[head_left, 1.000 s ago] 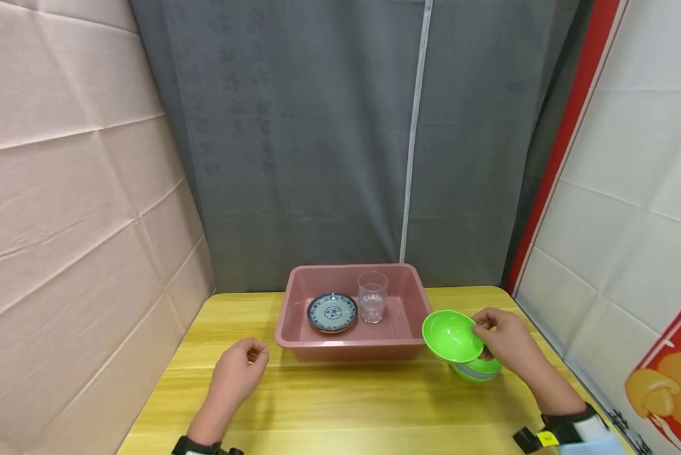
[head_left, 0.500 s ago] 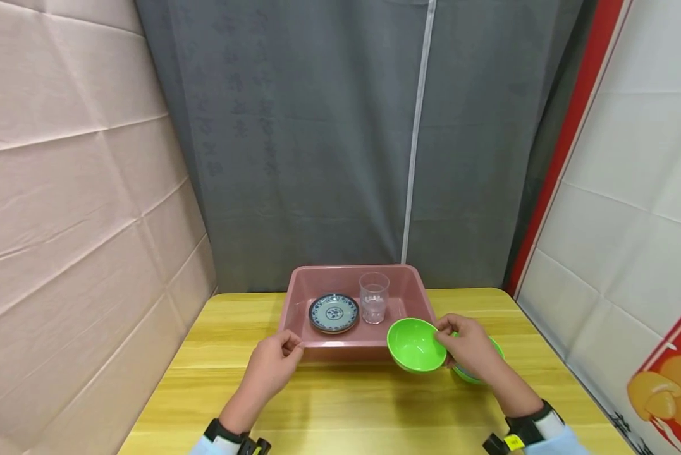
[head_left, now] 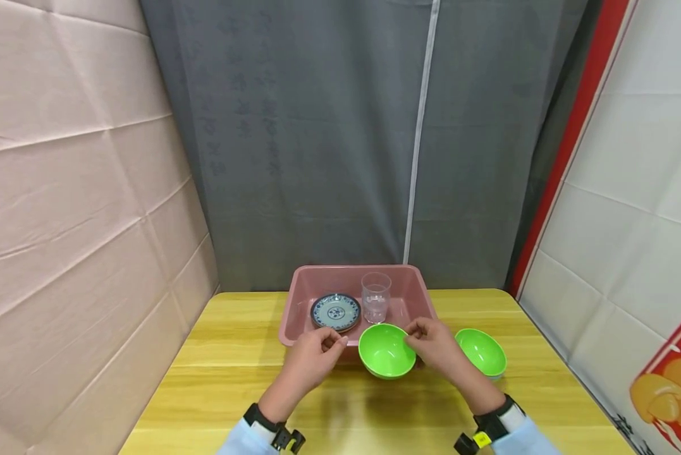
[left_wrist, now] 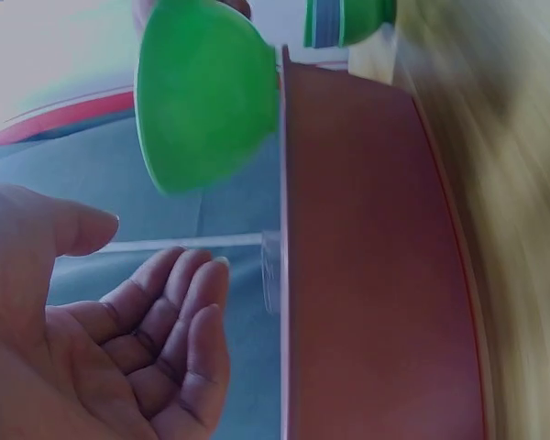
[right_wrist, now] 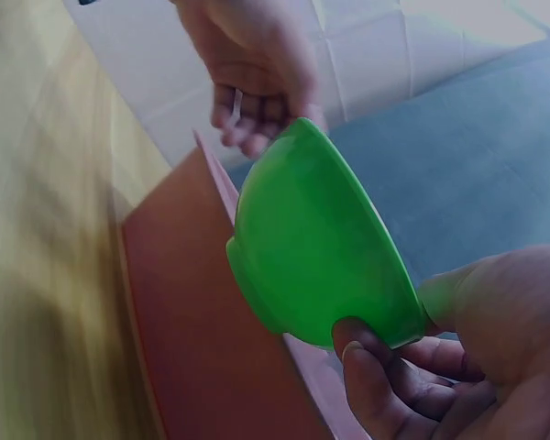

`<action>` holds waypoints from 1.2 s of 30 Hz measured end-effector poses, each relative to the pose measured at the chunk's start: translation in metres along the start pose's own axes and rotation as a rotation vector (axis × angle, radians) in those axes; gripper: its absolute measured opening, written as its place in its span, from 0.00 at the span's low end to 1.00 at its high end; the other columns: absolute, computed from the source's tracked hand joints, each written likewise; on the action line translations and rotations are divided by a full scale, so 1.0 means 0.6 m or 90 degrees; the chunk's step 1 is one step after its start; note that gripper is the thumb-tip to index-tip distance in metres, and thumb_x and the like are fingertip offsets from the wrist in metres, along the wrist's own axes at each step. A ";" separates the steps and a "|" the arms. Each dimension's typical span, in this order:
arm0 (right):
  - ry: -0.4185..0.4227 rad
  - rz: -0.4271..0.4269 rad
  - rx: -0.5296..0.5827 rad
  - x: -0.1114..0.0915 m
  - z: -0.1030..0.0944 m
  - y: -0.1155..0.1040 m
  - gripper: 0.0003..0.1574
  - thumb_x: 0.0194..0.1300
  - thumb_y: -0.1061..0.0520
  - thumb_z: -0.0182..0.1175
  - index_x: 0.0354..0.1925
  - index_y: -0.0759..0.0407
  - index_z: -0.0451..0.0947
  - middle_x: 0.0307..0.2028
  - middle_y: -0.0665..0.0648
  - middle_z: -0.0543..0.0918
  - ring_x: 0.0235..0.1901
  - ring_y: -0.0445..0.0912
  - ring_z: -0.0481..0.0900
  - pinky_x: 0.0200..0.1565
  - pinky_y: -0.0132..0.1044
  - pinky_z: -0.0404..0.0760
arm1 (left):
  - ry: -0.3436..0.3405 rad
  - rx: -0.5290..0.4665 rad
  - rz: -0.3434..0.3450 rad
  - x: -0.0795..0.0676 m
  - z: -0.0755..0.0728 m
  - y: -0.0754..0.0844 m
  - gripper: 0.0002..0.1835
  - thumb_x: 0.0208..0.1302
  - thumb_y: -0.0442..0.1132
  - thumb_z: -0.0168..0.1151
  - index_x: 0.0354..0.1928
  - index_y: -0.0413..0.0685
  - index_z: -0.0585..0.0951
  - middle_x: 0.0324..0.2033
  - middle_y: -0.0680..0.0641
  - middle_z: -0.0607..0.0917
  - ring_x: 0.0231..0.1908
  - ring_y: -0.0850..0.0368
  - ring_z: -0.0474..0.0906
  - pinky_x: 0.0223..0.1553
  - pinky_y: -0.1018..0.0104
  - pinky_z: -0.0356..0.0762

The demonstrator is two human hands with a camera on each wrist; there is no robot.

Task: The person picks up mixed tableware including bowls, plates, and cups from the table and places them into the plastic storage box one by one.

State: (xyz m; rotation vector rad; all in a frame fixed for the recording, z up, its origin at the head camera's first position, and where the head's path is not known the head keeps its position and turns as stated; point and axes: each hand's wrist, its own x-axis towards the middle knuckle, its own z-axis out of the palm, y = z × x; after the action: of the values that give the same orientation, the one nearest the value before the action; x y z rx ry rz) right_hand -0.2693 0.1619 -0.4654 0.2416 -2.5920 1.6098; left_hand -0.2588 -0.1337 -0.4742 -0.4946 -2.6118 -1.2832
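A green bowl (head_left: 387,351) hangs tilted over the near rim of the pink basin (head_left: 294,297). My right hand (head_left: 434,347) pinches its right edge, thumb on the inside and fingers underneath, as the right wrist view shows on the bowl (right_wrist: 316,238). On the opposite side my left hand (head_left: 316,355) is close to the bowl's rim. In the left wrist view that left hand (left_wrist: 119,339) has relaxed, slightly bent fingers with a gap between it and the bowl (left_wrist: 206,101). Inside the basin are a blue-patterned plate (head_left: 336,312) and a clear glass (head_left: 376,297).
More green bowlware, a second bowl (head_left: 481,352) with a grey band below its rim, stands on the wooden table (head_left: 232,379) right of the basin. A grey curtain (head_left: 306,139) hangs behind, with pale fabric walls on both sides.
My right hand has lifted the green bowl away from the second one and carried it left to the basin's front. My left hand has moved right, towards the bowl.
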 end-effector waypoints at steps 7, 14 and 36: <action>-0.021 -0.024 0.004 0.000 0.031 -0.004 0.02 0.71 0.67 0.69 0.41 0.66 0.84 0.30 0.55 0.82 0.25 0.52 0.82 0.24 0.42 0.87 | -0.020 -0.013 -0.028 0.000 0.012 0.015 0.06 0.76 0.47 0.70 0.39 0.57 0.89 0.33 0.59 0.86 0.34 0.62 0.82 0.35 0.63 0.83; -0.008 -0.024 0.001 -0.005 0.046 -0.011 0.03 0.70 0.68 0.69 0.40 0.66 0.84 0.30 0.56 0.82 0.25 0.50 0.81 0.24 0.41 0.86 | 0.022 0.014 -0.043 -0.006 0.016 0.024 0.07 0.72 0.47 0.75 0.38 0.53 0.88 0.29 0.58 0.85 0.30 0.61 0.79 0.31 0.63 0.80; 0.038 -0.026 -0.017 -0.018 0.064 -0.027 0.03 0.66 0.66 0.70 0.38 0.62 0.85 0.29 0.52 0.82 0.28 0.44 0.79 0.25 0.34 0.81 | 0.085 0.067 -0.046 -0.003 0.018 0.024 0.06 0.63 0.34 0.72 0.31 0.51 0.84 0.24 0.57 0.81 0.24 0.61 0.76 0.26 0.67 0.76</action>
State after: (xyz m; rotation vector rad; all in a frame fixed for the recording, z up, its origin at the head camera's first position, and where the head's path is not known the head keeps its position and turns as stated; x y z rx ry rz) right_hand -0.2550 0.1216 -0.4698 0.2386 -2.5461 1.5431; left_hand -0.2518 -0.1172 -0.4708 -0.2887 -2.5896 -1.1493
